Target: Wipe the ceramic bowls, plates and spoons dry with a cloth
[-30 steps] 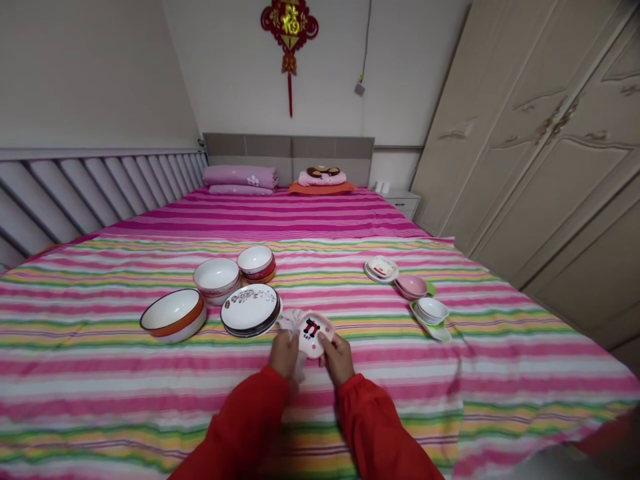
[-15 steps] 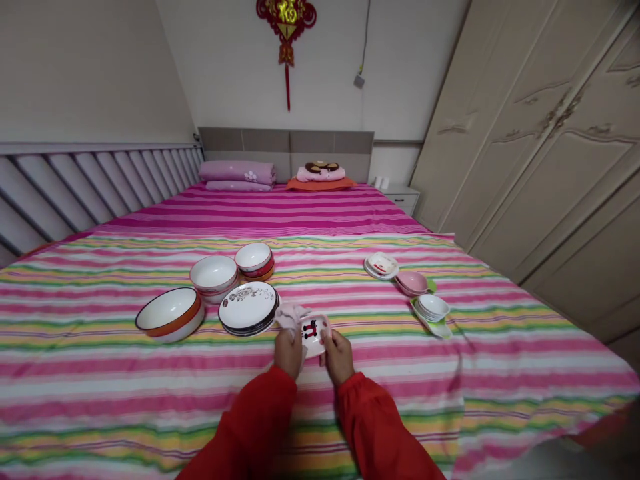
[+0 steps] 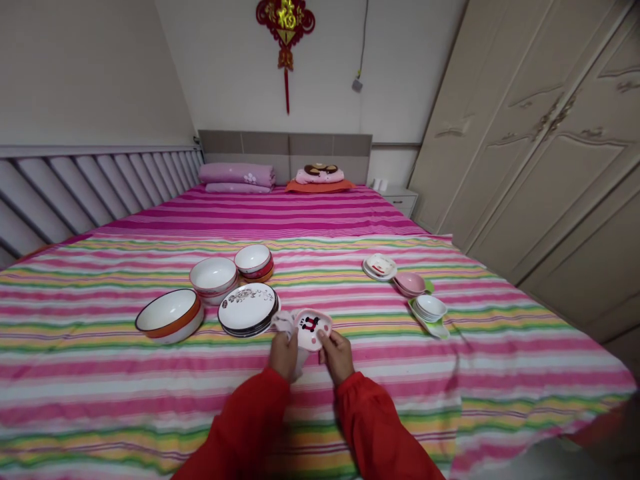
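Observation:
Between my hands is a small pink-rimmed dish point(image 3: 311, 329) with a red and black cartoon figure on it. My right hand point(image 3: 338, 355) grips its right edge, thumb on top. My left hand point(image 3: 284, 353) is closed around a crumpled pale pink cloth point(image 3: 285, 323), which lies against the dish's left edge. Just left of the cloth sits a stack of dark-rimmed plates point(image 3: 248, 307) with a floral print on the top one. The dish is held above the striped bedspread point(image 3: 320, 427).
A large orange-banded bowl point(image 3: 170, 315), stacked white bowls point(image 3: 214, 277) and smaller red bowls point(image 3: 254, 259) stand at left. To the right are small dishes point(image 3: 380, 266), a pink bowl point(image 3: 410, 283) and white bowls point(image 3: 431, 306) on a green leaf-shaped dish. Folded bedding point(image 3: 237, 175) lies by the headboard.
The dish has turned and risen slightly, showing more of its face. My left hand with the cloth has shifted a little left, off the dish's face. My right hand keeps its hold.

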{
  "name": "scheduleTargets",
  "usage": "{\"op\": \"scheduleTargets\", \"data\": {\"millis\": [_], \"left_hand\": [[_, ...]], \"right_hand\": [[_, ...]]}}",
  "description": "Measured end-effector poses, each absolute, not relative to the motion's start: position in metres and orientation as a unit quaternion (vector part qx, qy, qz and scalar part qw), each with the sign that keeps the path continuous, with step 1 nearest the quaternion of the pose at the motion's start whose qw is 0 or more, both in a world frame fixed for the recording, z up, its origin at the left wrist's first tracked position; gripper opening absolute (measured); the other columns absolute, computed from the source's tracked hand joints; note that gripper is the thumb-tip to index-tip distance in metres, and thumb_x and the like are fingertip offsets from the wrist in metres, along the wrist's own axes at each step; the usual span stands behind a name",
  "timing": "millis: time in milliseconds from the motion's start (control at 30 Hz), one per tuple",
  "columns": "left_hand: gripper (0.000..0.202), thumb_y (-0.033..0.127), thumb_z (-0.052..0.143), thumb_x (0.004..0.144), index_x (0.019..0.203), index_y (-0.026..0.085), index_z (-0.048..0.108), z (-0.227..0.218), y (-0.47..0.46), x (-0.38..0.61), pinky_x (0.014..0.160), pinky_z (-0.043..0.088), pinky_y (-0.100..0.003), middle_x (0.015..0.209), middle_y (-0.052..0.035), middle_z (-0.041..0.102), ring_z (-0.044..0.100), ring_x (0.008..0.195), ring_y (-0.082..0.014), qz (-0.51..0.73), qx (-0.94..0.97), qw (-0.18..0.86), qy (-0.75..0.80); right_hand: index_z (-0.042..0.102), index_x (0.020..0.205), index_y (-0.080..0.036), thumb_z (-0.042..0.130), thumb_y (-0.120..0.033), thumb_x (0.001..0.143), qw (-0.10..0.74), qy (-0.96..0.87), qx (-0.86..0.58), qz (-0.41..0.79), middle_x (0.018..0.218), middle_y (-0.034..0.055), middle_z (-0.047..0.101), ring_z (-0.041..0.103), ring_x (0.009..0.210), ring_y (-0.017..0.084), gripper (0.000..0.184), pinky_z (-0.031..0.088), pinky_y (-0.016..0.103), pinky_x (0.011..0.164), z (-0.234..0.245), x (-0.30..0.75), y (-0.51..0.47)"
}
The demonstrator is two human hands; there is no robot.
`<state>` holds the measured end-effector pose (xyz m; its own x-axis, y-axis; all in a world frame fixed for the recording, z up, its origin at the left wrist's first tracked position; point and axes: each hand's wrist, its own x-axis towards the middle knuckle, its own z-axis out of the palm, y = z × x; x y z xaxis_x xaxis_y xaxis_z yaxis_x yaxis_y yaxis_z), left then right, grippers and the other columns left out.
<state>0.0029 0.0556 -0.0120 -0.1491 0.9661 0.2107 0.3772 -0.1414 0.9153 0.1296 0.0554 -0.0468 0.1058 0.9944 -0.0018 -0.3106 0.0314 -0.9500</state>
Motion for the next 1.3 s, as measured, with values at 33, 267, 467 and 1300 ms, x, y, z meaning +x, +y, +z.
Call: {"op": "scheduleTargets", "data": {"millis": [33,267,467,1300], "left_hand": [[0.024,0.031,0.046,0.076,0.066,0.014,0.061,-0.005,0.06,-0.003,0.063,0.046,-0.032,0.062,-0.0069,0.064,0.06,0.065,-0.0219,0.48,0.593,0.299,0.573],[0.028,0.006,0.045,0.058,0.072,0.017,0.066,0.031,0.069,-0.013,0.067,0.042,-0.027,0.071,-0.0027,0.065,0.058,0.071,-0.0184,0.396,0.733,0.254,0.492],[0.026,0.015,0.044,0.07,0.087,0.014,0.063,0.004,0.065,0.006,0.064,0.044,-0.025,0.073,-0.0023,0.066,0.058,0.068,-0.0164,0.494,0.632,0.257,0.539],[0.029,0.02,0.048,0.066,0.091,0.014,0.063,0.0,0.056,0.012,0.068,0.046,-0.03,0.076,-0.0042,0.067,0.059,0.071,-0.0201,0.514,0.574,0.338,0.54]], "right_hand": [[0.053,0.058,-0.016,0.065,-0.047,0.07,0.598,-0.406,-0.436,0.537,0.029,-0.0077,0.041,0.036,0.027,0.007,0.035,0.024,0.019,0.033,-0.046,0.13,0.055],[0.058,0.067,-0.015,0.065,-0.047,0.071,0.595,-0.432,-0.436,0.518,0.037,-0.0074,0.046,0.036,0.029,0.006,0.032,0.026,0.019,0.033,-0.043,0.128,0.053],[0.05,0.061,-0.018,0.058,-0.054,0.073,0.599,-0.421,-0.452,0.509,0.035,-0.0088,0.042,0.037,0.028,0.007,0.039,0.026,0.02,0.032,-0.045,0.126,0.052],[0.056,0.073,-0.017,0.063,-0.048,0.072,0.624,-0.39,-0.412,0.537,0.037,-0.0088,0.047,0.038,0.026,0.008,0.032,0.029,0.019,0.029,-0.052,0.126,0.056]]}}
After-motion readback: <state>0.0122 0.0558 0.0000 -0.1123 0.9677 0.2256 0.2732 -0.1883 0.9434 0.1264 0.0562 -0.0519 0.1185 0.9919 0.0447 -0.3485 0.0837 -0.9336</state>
